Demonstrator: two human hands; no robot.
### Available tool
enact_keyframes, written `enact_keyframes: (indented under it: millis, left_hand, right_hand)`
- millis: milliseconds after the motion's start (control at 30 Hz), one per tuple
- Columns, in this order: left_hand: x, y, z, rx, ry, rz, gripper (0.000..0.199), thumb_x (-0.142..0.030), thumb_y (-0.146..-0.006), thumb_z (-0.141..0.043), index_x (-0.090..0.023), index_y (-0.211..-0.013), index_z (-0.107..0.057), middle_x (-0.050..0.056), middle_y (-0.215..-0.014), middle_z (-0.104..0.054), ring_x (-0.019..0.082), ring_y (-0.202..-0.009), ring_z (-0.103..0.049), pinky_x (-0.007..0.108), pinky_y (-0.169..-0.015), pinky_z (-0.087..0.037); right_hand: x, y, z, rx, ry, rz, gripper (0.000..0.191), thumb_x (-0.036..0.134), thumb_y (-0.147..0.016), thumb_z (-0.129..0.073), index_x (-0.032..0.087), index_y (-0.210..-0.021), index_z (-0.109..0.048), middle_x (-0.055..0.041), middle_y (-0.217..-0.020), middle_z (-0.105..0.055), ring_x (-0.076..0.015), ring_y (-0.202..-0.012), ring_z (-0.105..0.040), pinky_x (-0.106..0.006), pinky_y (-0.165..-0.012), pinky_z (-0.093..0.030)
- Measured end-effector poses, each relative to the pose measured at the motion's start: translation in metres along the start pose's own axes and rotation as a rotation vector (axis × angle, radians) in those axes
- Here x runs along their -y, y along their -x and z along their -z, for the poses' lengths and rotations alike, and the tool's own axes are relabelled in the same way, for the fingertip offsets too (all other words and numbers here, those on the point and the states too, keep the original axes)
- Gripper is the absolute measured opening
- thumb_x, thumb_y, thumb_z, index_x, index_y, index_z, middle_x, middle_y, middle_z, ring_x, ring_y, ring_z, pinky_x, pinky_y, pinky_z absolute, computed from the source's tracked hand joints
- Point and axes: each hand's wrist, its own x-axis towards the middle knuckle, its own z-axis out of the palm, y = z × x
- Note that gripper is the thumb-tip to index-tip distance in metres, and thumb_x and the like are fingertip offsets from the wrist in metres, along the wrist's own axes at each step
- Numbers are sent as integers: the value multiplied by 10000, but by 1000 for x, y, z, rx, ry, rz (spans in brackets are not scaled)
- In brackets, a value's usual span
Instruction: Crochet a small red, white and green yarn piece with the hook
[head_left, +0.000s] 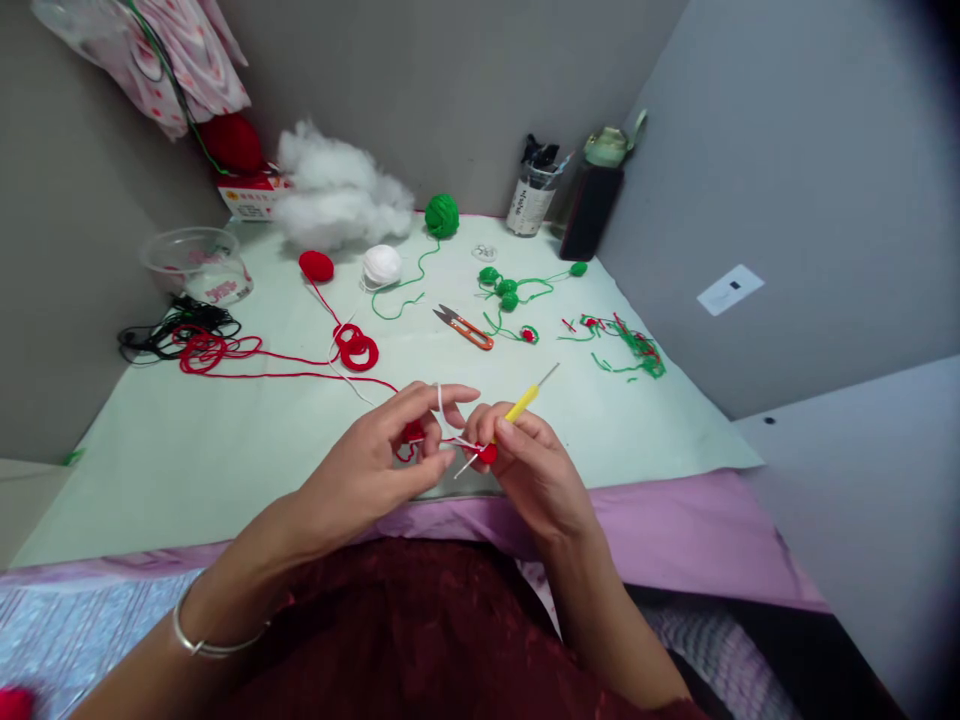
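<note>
My right hand (529, 455) grips a yellow-handled crochet hook (523, 402), its thin metal tip pointing down to the left. At the fingertips of that hand is a small red crochet piece (487, 454), close to the hook's shaft. White yarn (440, 408) loops over the raised index finger of my left hand (375, 445) and runs to the red piece. Red yarn (412, 433) passes between the curled lower fingers of the left hand. Its thumb reaches toward the hook tip. How the yarn lies on the hook is too small to tell.
Orange-handled thread snips (465, 328) lie beyond my hands. Behind them are a white yarn ball (382, 265), a green yarn ball (442, 215), red yarn (356, 348) and white stuffing (337, 190). Green crochet pieces (508, 292) and yarn scraps (634, 345) lie right; a plastic tub (199, 262) stands left.
</note>
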Motion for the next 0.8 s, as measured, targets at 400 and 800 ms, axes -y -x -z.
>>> enact_keyframes:
  millis: [400, 800]
  left_hand:
    - [-1, 0, 7, -49, -205, -152, 332, -248, -943, -740, -247, -1275, -764, 2, -901, -755, 152, -807, -674, 257, -782, -523]
    - [0, 5, -8, -211, -547, -593, 368, -48, -974, -613, -171, -1312, -692, 31, -917, -704, 155, -867, -658, 274, -827, -537]
  right_hand:
    - [-7, 3, -7, -91, 19, 143, 230, 417, -930, -760, 209, -834, -758, -7, -788, -666, -109, -617, -546, -244, -572, -473]
    - [-8, 14, -15, -149, 666, 702, 210, 135, -1048, -549, 228, -1033, -737, -25, -906, -703, -160, -829, -657, -325, -742, -542]
